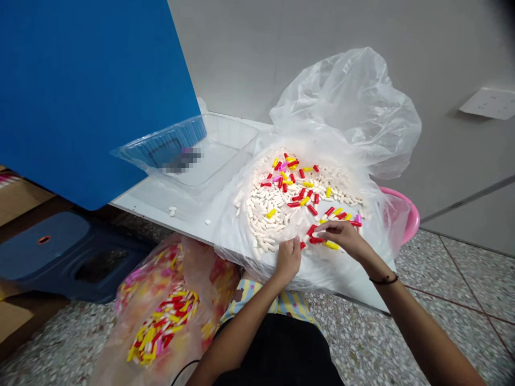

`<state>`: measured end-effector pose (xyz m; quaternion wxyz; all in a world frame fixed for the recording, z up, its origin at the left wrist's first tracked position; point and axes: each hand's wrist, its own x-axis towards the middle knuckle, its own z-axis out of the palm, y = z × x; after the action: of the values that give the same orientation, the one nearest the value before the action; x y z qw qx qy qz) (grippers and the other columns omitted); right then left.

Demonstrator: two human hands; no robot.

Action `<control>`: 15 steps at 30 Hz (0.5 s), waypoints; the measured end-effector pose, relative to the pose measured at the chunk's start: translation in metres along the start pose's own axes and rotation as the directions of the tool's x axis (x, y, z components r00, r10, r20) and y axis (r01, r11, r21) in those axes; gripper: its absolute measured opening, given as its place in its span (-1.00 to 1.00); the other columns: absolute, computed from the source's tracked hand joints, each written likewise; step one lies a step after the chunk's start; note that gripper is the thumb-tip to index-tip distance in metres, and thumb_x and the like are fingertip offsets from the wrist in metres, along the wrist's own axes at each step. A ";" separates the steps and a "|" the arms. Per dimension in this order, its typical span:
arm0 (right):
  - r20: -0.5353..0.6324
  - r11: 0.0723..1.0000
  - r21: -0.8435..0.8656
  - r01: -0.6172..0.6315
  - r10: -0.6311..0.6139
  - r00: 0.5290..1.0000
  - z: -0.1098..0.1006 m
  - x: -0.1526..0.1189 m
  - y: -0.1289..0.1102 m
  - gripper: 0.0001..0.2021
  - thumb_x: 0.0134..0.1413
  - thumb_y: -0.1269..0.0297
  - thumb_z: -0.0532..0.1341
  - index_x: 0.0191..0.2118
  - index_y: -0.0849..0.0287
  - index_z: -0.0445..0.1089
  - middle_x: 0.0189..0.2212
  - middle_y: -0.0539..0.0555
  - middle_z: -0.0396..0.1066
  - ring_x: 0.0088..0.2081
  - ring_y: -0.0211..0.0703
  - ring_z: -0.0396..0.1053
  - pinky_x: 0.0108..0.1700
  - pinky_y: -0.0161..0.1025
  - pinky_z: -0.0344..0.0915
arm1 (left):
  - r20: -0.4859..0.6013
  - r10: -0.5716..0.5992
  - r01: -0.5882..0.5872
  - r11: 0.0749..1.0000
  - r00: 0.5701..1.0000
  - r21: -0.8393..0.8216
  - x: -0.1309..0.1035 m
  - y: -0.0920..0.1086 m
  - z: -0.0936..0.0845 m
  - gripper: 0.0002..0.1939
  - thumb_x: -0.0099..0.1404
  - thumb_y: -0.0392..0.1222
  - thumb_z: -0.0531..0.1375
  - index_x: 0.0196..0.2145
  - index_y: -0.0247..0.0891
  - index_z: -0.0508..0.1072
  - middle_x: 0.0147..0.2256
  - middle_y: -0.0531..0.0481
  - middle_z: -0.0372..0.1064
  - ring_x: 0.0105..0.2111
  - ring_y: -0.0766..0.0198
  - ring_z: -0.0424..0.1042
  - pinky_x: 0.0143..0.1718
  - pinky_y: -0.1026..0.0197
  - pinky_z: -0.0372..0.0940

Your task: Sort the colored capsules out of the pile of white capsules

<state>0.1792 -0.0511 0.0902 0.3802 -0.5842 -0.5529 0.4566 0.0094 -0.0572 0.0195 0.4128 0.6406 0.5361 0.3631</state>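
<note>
Many small white pieces (267, 206) lie on a spread clear plastic bag (225, 230) on a white table, with red, yellow and pink pieces (313, 209) strewn among them. At the near edge of the pile my left hand (289, 259) is closed, a bit of red showing at its fingertips. Just to its right, my right hand (341, 236) pinches a small white piece (321, 234) between thumb and fingers. Red and yellow pieces (331, 245) lie beneath and beside the right hand.
A clear plastic tray (237, 161) stands on the table's left. Below hangs a bag of coloured pieces (164, 321), near a dark blue stool (60, 252). A blue panel (92, 91) rises behind. A pink basin (412, 220) is at the right.
</note>
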 end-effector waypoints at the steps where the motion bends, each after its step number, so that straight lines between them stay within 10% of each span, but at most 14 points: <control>1: 0.029 1.000 0.013 -0.014 0.013 0.999 0.004 -0.004 -0.001 -0.75 -0.29 0.14 0.38 -0.46 0.22 0.50 -0.54 0.03 0.47 -0.52 -0.23 0.38 -0.44 -0.28 0.35 | 0.008 0.007 -0.007 1.000 1.000 0.005 0.000 0.000 0.000 -0.52 0.36 -0.05 -0.18 -0.69 -0.23 0.04 -0.70 0.09 0.02 -0.62 0.37 0.09 -0.52 0.25 -0.08; 15: 0.175 0.982 0.155 -0.110 0.082 0.981 0.039 -0.018 0.005 -0.71 -0.36 0.15 0.42 -0.63 0.19 0.34 -0.66 -0.02 0.40 -0.58 -0.21 0.38 -0.47 -0.25 0.35 | 0.101 0.157 -0.165 0.983 0.982 0.078 -0.005 -0.013 0.000 -0.46 0.38 -0.07 -0.22 -0.71 -0.25 0.16 -0.71 0.04 0.10 -0.65 0.36 0.08 -0.52 0.23 -0.12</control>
<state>0.1438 -0.0715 0.0757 0.3564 -0.5364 -0.5147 0.5660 0.0034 -0.0608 0.0078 0.3789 0.7155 0.4776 0.3413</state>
